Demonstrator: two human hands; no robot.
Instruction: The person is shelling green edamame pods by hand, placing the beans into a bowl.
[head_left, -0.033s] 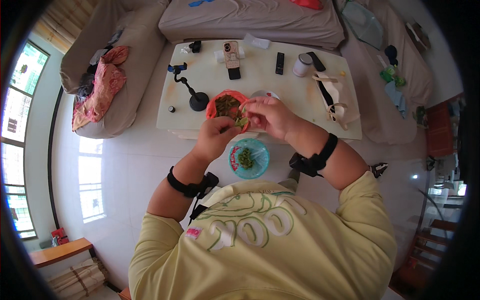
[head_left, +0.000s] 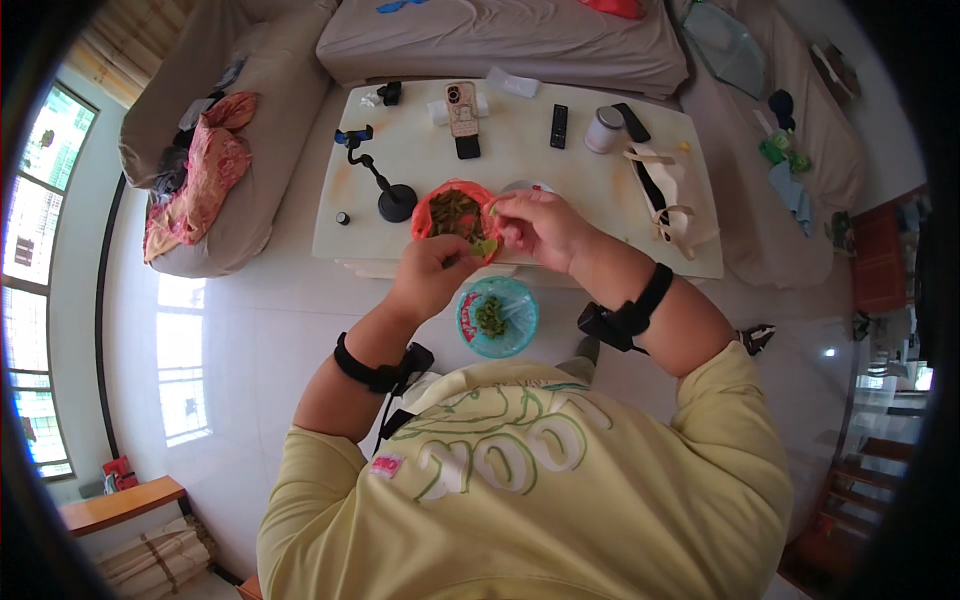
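I see the left hand with its grip pinched on a flat, yellow-green leafy piece. The right hand has curled fingers; I cannot tell whether that grip holds anything. Just beyond the left grip, an open red plastic bag of brownish-green pieces sits on the white tabletop. Nearer the body than both grips, I see a round turquoise bin with green bits inside.
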